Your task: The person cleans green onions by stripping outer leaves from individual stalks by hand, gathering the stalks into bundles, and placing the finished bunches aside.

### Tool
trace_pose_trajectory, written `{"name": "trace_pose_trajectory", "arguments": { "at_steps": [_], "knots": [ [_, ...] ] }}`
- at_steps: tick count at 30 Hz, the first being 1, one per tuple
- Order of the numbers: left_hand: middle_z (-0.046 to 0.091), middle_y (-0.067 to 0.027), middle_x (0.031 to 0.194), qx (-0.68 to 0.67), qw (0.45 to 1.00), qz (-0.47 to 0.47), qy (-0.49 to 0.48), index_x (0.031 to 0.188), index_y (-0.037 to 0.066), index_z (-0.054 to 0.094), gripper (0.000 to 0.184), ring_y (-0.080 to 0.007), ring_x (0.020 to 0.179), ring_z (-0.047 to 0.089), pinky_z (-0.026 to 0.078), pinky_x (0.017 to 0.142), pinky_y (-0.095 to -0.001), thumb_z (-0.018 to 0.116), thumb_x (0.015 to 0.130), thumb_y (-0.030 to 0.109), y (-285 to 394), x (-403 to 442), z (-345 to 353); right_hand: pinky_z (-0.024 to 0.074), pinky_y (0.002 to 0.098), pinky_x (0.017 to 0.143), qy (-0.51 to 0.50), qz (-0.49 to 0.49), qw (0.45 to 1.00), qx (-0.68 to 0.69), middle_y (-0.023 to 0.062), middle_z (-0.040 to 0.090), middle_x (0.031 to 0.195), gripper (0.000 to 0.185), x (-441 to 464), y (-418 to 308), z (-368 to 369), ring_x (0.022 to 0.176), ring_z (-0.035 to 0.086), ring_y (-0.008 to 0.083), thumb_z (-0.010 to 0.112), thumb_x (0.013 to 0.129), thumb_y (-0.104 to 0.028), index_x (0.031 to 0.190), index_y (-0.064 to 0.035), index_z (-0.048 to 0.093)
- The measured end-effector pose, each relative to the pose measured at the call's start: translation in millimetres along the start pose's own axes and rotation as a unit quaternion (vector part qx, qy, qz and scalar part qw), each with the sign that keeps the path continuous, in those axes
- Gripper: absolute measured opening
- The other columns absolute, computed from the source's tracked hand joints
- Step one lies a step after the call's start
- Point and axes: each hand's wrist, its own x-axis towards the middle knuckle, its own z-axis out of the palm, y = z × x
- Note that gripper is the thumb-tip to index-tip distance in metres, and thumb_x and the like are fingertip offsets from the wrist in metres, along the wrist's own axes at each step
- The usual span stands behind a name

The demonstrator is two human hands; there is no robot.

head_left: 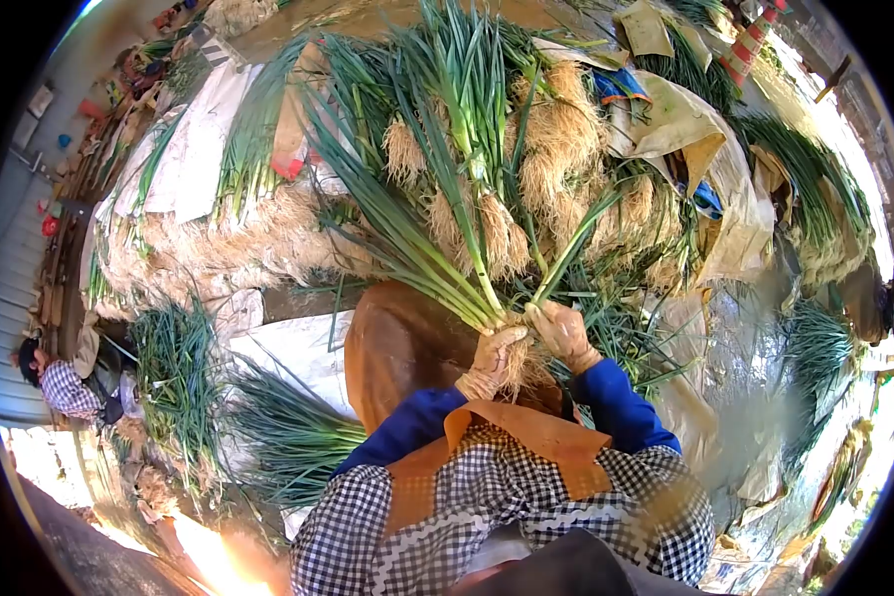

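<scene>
My left hand (492, 363) is closed around the white lower ends of a bunch of green onions (437, 283). Their long leaves fan up and to the left, and pale roots (523, 370) hang below, between my hands. Close on its right, my right hand (563, 333) pinches the base of a separate green onion stalk (578, 243) that slants up to the right. Both hands are held low before my body, above a brown apron (392, 343). Just beyond them lies a tied green onion bundle (477, 139) with its roots toward me.
A long heap of green onions (258, 139) with root ends facing me spans the far side. Loose leaves (616, 328) lie to my right, and another pile (288, 432) is at my left. Sacking (675, 119) covers part of the heap. Another person (70, 387) crouches far left.
</scene>
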Motion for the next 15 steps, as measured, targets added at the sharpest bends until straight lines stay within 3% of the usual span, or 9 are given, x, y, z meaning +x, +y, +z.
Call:
{"name": "trace_pose_trajectory", "arguments": {
  "at_steps": [1, 2, 3, 5, 7, 9, 11, 13, 15],
  "knots": [
    [0.062, -0.0087, 0.087, -0.001, 1.000, 0.000, 0.001, 0.095, -0.001, 0.060, 0.016, -0.0179, 0.079, 0.061, 0.051, 0.074, -0.0294, 0.061, 0.080, 0.004, -2.0, 0.9, -2.1, 0.0461, 0.0284, 0.049, 0.043, 0.022, 0.987, 0.155, -0.0003, 0.051, 0.075, 0.011, -0.5, -21.8, -13.7, 0.063, 0.055, 0.0148, 0.050, 0.087, -0.017, 0.091, -0.0082, 0.056],
    [0.062, -0.0092, 0.089, 0.005, 0.999, 0.028, -0.045, 0.096, -0.002, 0.059, 0.017, -0.0186, 0.081, 0.061, 0.052, 0.074, -0.0299, 0.061, 0.080, 0.004, -3.7, 2.8, -3.7, 0.0465, 0.0286, 0.051, -0.051, 0.056, 0.997, 0.012, 0.0011, 0.057, 0.074, 0.015, -12.9, -7.0, -26.4, 0.064, 0.058, 0.0151, 0.050, 0.089, -0.017, 0.091, -0.0054, 0.060],
    [0.062, -0.0097, 0.090, 0.011, 0.994, 0.055, -0.090, 0.097, -0.002, 0.059, 0.017, -0.0194, 0.082, 0.061, 0.052, 0.075, -0.0304, 0.060, 0.080, 0.003, -6.0, 4.0, -7.2, 0.0465, 0.0274, 0.051, -0.040, 0.214, 0.967, 0.133, 0.0051, 0.060, 0.073, 0.017, -10.8, -23.7, -49.7, 0.063, 0.060, 0.0156, 0.050, 0.091, -0.017, 0.091, -0.0047, 0.062],
    [0.061, -0.0110, 0.093, 0.067, 0.990, 0.077, -0.100, 0.096, -0.001, 0.058, 0.016, -0.0208, 0.082, 0.061, 0.052, 0.073, -0.0308, 0.059, 0.080, 0.000, -11.9, 6.0, -21.9, 0.0442, 0.0263, 0.050, 0.057, 0.097, 0.992, -0.050, 0.0081, 0.059, 0.071, 0.018, -26.5, -3.2, -64.4, 0.057, 0.057, 0.0147, 0.051, 0.091, -0.019, 0.093, -0.0050, 0.062],
    [0.059, -0.0110, 0.095, -0.013, 0.996, 0.034, -0.079, 0.099, -0.001, 0.055, 0.019, -0.0215, 0.083, 0.061, 0.052, 0.074, -0.0311, 0.058, 0.081, -0.001, -9.1, 5.4, -9.4, 0.0415, 0.0255, 0.052, 0.036, 0.310, 0.947, 0.083, 0.0071, 0.058, 0.067, 0.020, -27.3, -13.6, -89.1, 0.055, 0.053, 0.0131, 0.052, 0.090, -0.021, 0.091, -0.0050, 0.064],
    [0.059, -0.0112, 0.095, 0.014, 0.987, 0.095, -0.126, 0.101, -0.001, 0.054, 0.020, -0.0213, 0.083, 0.061, 0.052, 0.075, -0.0308, 0.058, 0.081, -0.001, -6.7, 0.9, 0.5, 0.0403, 0.0273, 0.053, 0.178, 0.177, 0.968, 0.025, 0.0083, 0.054, 0.062, 0.022, -25.4, -7.9, -84.0, 0.054, 0.048, 0.0137, 0.053, 0.090, -0.023, 0.088, -0.0034, 0.064],
    [0.059, -0.0107, 0.094, -0.011, 0.990, 0.072, -0.120, 0.101, 0.000, 0.054, 0.021, -0.0210, 0.083, 0.061, 0.052, 0.076, -0.0309, 0.058, 0.081, -0.001, -3.7, 2.1, 1.5, 0.0404, 0.0282, 0.052, 0.158, 0.228, 0.960, 0.028, 0.0068, 0.054, 0.061, 0.022, -19.3, -4.1, -83.9, 0.053, 0.048, 0.0131, 0.053, 0.090, -0.022, 0.088, -0.0021, 0.063],
    [0.059, -0.0101, 0.093, -0.043, 0.994, 0.031, -0.097, 0.101, 0.000, 0.054, 0.021, -0.0208, 0.083, 0.061, 0.052, 0.076, -0.0310, 0.058, 0.081, -0.001, -4.1, 6.1, -6.4, 0.0385, 0.0254, 0.049, 0.154, 0.352, 0.899, 0.208, 0.0012, 0.055, 0.062, 0.022, -3.6, -26.9, -86.1, 0.054, 0.048, 0.0090, 0.053, 0.091, -0.020, 0.086, -0.0008, 0.063],
    [0.059, -0.0089, 0.091, -0.040, 0.989, 0.058, -0.129, 0.098, 0.001, 0.054, 0.017, -0.0201, 0.081, 0.061, 0.052, 0.074, -0.0310, 0.057, 0.081, -0.001, -1.4, 9.9, -12.6, 0.0384, 0.0229, 0.050, 0.139, 0.332, 0.903, 0.235, 0.0014, 0.055, 0.063, 0.021, -3.0, -25.5, -82.2, 0.055, 0.049, 0.0074, 0.055, 0.090, -0.020, 0.086, -0.0018, 0.064]
  ]
}}
